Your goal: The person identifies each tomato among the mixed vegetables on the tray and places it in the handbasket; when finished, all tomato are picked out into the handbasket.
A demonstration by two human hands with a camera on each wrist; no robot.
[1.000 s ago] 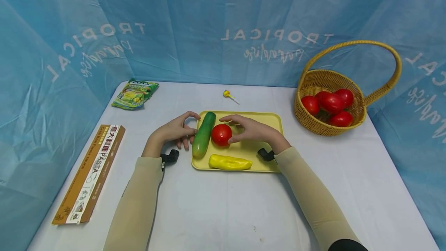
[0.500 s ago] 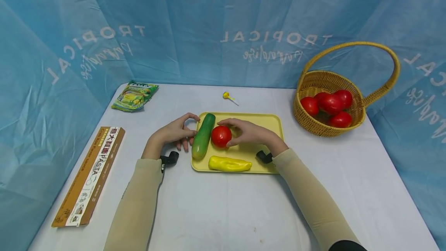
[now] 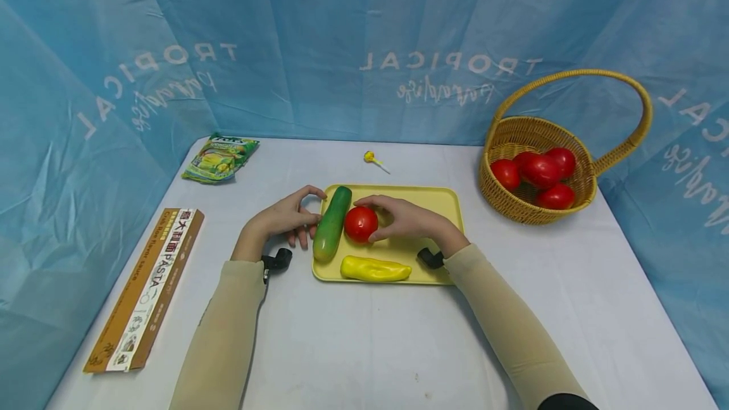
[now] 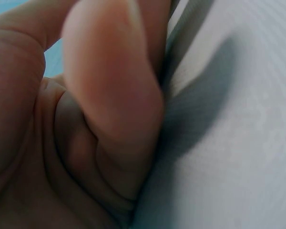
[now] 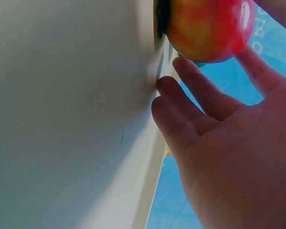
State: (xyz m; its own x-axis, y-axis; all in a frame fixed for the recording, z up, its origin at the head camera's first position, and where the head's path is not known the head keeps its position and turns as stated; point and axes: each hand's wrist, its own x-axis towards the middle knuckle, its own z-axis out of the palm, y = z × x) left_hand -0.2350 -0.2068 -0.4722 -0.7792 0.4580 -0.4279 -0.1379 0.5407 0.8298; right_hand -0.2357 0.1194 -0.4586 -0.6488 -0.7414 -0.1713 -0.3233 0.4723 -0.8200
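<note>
In the head view a yellow tray (image 3: 427, 193) carries a green cucumber (image 3: 333, 225), a red tomato (image 3: 361, 224) and a yellow pepper (image 3: 376, 268). My right hand (image 3: 407, 217) holds the tomato between thumb and forefinger, the tomato low over the tray. The right wrist view shows the tomato (image 5: 209, 28) against those two digits, while the other fingers (image 5: 200, 90) extend loosely. My left hand (image 3: 285, 214) lies at the tray's left edge beside the cucumber, fingers loosely bent. Nothing is seen in its grasp in the left wrist view; whether it touches the cucumber is hard to tell.
At the right stands a wicker basket (image 3: 515, 204) with several red tomatoes (image 3: 541, 171). A yellow lollipop (image 3: 370, 156) lies behind the tray. To the left are a green snack bag (image 3: 219, 158) and a long pasta box (image 3: 145, 290). A blue curtain (image 3: 319, 49) hangs behind.
My right hand has moved slightly left and its thumb and forefinger have closed around the tomato. The left hand stays beside the cucumber.
</note>
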